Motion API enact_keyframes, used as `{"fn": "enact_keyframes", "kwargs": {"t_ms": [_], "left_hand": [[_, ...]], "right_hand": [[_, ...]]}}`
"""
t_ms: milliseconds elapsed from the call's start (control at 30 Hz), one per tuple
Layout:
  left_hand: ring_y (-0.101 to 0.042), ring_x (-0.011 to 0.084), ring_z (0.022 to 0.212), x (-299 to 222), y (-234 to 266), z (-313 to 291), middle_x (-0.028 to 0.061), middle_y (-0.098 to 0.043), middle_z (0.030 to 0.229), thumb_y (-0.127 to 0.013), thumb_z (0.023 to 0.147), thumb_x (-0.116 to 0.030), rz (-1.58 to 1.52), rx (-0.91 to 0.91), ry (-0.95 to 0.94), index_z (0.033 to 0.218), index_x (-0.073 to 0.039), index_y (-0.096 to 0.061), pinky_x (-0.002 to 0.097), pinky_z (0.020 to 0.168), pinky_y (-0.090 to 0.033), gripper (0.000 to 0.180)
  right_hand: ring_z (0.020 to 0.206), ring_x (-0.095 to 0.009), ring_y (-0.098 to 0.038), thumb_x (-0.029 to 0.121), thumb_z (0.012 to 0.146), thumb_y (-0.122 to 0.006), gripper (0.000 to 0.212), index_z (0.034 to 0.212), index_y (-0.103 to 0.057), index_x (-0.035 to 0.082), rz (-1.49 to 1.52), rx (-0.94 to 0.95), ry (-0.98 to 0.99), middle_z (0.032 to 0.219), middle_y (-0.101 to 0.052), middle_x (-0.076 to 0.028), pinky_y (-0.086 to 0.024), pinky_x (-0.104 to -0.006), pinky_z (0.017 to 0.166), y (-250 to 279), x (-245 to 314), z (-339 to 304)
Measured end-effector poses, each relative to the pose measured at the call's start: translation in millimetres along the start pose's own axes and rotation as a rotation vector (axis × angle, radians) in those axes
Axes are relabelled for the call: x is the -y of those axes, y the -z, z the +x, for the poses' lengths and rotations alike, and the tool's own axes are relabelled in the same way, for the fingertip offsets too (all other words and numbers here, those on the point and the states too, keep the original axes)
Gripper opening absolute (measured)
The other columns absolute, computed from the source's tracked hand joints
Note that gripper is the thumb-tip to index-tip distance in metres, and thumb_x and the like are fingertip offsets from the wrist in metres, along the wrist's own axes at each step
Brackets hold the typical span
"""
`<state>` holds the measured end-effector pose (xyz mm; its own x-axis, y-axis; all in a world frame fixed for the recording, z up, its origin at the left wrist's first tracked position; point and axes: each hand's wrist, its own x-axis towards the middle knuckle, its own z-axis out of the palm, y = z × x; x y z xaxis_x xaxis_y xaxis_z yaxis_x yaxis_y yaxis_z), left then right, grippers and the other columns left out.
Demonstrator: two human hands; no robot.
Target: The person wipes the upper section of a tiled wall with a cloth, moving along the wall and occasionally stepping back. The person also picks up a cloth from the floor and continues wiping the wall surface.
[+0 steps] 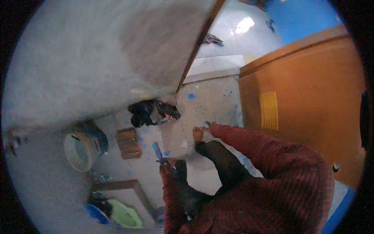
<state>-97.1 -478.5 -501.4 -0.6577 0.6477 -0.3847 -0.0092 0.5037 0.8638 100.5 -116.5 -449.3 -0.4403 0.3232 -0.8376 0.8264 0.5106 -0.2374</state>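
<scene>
My left hand [166, 164] is closed around a long, narrow blue tool [157, 150] that points away from me; the picture is too blurred to tell its exact kind. Farther ahead and to the right, my right hand [210, 125] reaches out low in front of my bare foot [198, 134]. Its fingers are small and smeared, so whether they hold anything cannot be made out. Beneath both hands is a pale tiled floor [200, 180] with scattered blue spots. Both sleeves are dark red.
A black bag-like bundle [144, 113] lies by the grey wall [97, 58]. Left of it are a brown wooden board [129, 143] and a pale bucket [78, 152]. A green basin [124, 213] stands lower left. On the right is an orange-brown door [311, 105]; a doorway opens ahead.
</scene>
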Motion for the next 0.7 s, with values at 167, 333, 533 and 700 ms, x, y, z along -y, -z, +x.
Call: {"fn": "enact_keyframes", "kwargs": {"t_ms": [167,333,533,700], "left_hand": [[-0.046,0.0158,0.055,-154,40,18,0.0035,-0.049,0.067,-0.052,0.087,-0.030,-0.410,0.087,0.494,0.099,-0.008,-0.045,0.0301,0.043,-0.036,0.026],[-0.045,0.0139,0.051,-236,68,13,0.0010,-0.047,0.064,-0.051,0.088,-0.032,-0.214,0.052,0.599,0.094,-0.010,-0.046,0.0313,0.040,-0.036,0.023],[-0.051,0.0147,0.063,-174,112,38,0.0004,-0.053,0.071,-0.054,0.086,-0.034,1.614,0.548,-0.530,0.094,-0.008,-0.052,0.0322,0.061,-0.042,0.027],[-0.055,0.0185,0.072,-217,107,36,0.0012,-0.058,0.077,-0.059,0.079,-0.034,1.476,0.634,-0.584,0.090,-0.007,-0.057,0.0346,0.069,-0.044,0.029]], "right_hand": [[0.113,-0.041,-0.044,0.040,0.084,-0.051,0.061,0.136,-0.032,0.016,0.296,-0.116,-0.160,0.132,-0.036,-0.026,-0.041,-0.0482,0.089,21,-32,-70],[0.111,-0.041,-0.047,0.043,0.087,-0.047,0.058,0.134,-0.035,0.012,0.637,-0.408,-0.127,0.131,-0.036,-0.027,-0.040,-0.0463,0.091,14,-74,-118],[0.111,-0.040,-0.046,0.028,0.086,-0.048,0.049,0.130,-0.040,0.009,0.029,-0.478,-0.180,0.127,-0.039,-0.028,-0.041,-0.0440,0.092,-14,-145,-108],[0.107,-0.039,-0.047,0.022,0.085,-0.046,0.045,0.128,-0.041,0.009,0.365,-0.455,-0.287,0.126,-0.040,-0.027,-0.043,-0.0464,0.086,79,-171,-132]]}}
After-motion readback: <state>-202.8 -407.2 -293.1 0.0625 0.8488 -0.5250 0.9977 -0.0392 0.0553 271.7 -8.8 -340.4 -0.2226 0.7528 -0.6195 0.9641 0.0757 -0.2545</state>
